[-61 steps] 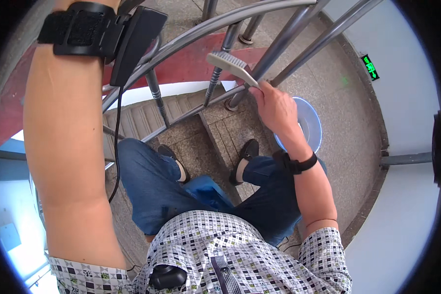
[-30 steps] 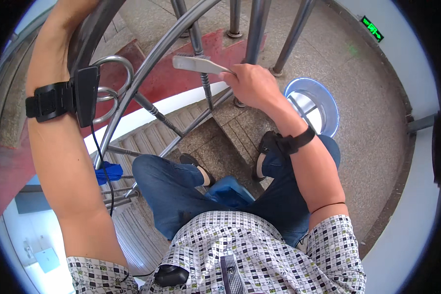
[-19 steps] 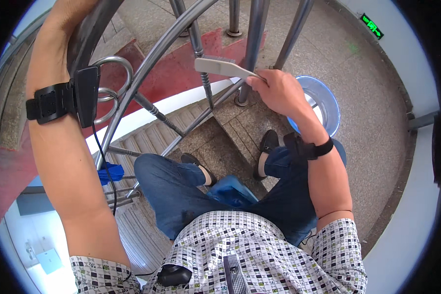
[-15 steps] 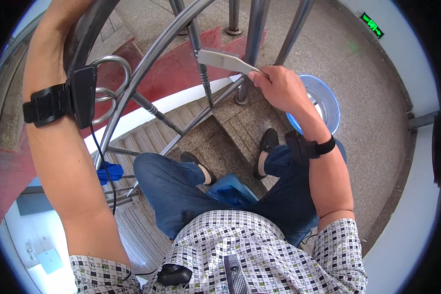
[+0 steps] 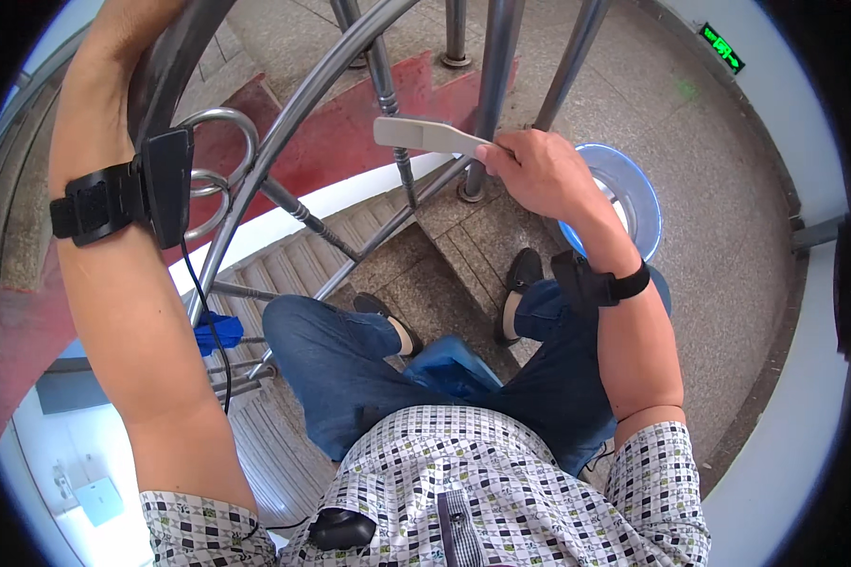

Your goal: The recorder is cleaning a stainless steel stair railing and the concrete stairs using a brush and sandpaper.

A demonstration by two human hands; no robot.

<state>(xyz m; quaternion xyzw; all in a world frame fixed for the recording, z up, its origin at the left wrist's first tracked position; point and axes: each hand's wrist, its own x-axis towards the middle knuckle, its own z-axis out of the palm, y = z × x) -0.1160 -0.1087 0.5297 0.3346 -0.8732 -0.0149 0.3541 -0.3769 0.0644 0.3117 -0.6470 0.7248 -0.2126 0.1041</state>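
My right hand (image 5: 544, 170) is closed around the handle of a pale scrubbing brush (image 5: 424, 135), held out to the left across the metal stair railing (image 5: 388, 99). The brush's smooth flat back faces up, and its bristles are hidden. Whether it touches a railing bar I cannot tell. At the top left, my left hand (image 5: 140, 11) shows only near its wrist, beside the dark curved handrail (image 5: 172, 71). The picture's edge cuts off its fingers. Behind my right wrist stands a blue-rimmed bucket (image 5: 645, 200) with something pale inside.
Stairs (image 5: 279, 265) descend on the left beyond curved metal bars. A blue cloth (image 5: 219, 333) hangs low on the railing. Between my legs sits a blue plastic object (image 5: 454, 364). A step edge (image 5: 468, 283) runs near my shoes. A wall (image 5: 794, 142) bounds the right.
The brush has turned in my right hand's grip, so its bristles no longer show and its head sits slightly lower. My left arm has hardly moved.
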